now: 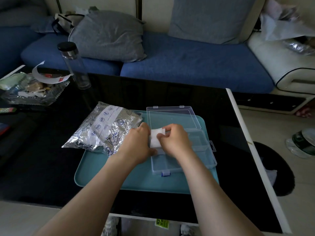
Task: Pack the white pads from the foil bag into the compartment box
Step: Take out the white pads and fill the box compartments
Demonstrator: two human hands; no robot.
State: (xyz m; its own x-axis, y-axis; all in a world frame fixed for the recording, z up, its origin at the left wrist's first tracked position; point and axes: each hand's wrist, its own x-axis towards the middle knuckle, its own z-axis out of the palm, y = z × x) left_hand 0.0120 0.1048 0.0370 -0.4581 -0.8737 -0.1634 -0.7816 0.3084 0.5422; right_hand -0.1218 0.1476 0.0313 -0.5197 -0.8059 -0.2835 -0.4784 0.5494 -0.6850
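White pads (156, 137): held over the 10 o'clock corner of compartment box (201, 150); count not discernible. Left hand (138, 143): fingers curled round the pads' left edge, grip partly hidden by back of hand. Right hand (175, 140): thumb and fingertips pinching the pads' far right corner. Compartment box: clear, open, lid (172, 118) lying flat at 12 o'clock, on teal tray (119, 176). Foil bag (105, 128): crumpled, at 9 o'clock of box, partly on tray, partly on black table (42, 167). Clear bottle (73, 63), black cap: upright at table's 11 o'clock.
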